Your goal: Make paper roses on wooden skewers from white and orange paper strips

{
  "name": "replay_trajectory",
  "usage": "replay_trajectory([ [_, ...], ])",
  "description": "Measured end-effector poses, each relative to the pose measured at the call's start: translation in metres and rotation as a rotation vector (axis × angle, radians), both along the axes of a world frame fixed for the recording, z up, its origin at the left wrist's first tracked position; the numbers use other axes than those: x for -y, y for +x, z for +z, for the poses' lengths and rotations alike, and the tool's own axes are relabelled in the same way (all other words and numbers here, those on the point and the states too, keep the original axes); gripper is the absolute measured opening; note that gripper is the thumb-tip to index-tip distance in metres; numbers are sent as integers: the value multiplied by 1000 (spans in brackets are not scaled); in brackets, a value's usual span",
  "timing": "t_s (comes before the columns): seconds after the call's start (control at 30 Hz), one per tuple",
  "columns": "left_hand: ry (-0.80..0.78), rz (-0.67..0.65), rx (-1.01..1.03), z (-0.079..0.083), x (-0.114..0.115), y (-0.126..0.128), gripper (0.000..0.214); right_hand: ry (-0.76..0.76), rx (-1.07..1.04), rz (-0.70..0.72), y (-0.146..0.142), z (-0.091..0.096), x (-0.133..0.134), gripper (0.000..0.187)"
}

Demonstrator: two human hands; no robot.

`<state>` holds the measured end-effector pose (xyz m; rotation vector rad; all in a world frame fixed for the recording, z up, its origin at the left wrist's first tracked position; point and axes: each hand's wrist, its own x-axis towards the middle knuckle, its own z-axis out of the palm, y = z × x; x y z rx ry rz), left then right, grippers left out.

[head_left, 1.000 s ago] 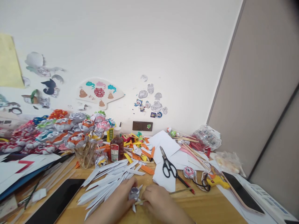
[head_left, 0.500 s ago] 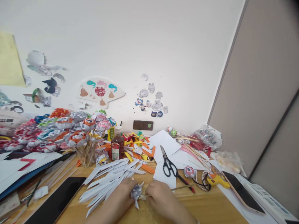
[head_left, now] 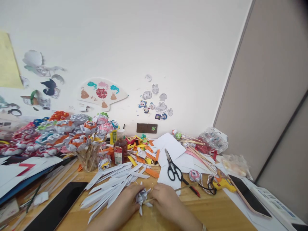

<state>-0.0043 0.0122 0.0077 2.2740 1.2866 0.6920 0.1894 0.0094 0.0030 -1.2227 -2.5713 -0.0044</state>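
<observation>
A folded white and grey paper flower with pointed petals is pinched in the fingers of my left hand, low in the middle of the view. Beside it, my right hand is closed around a thin wooden stick. One end of the stick meets the flower; the other slants out past my knuckles to the right. Whether the stick is fixed in the flower I cannot tell. Many folded white paper strips fan out just left of and behind my left hand.
Black-handled scissors and a red-tipped pen lie beyond my right hand. Near them are a yellow glue gun and a phone. A dark phone, a brown bottle and bunched paper flowers stand or lie leftward.
My right hand has moved slightly away from the flower, showing more of the stick near it. The stick's far end now points higher. The flower has turned a little in my left hand.
</observation>
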Motion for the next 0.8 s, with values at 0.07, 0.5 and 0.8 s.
replay_trajectory([
  [0.07,30,15,1,1,0,-3,49,-37,6,-43,0,2,0,16],
  [0.5,127,151,-504,4,0,-3,48,-81,-9,-243,2,10,-1,20],
  [0.8,156,163,-410,-8,1,-1,46,-102,-37,-270,-5,5,1,16],
])
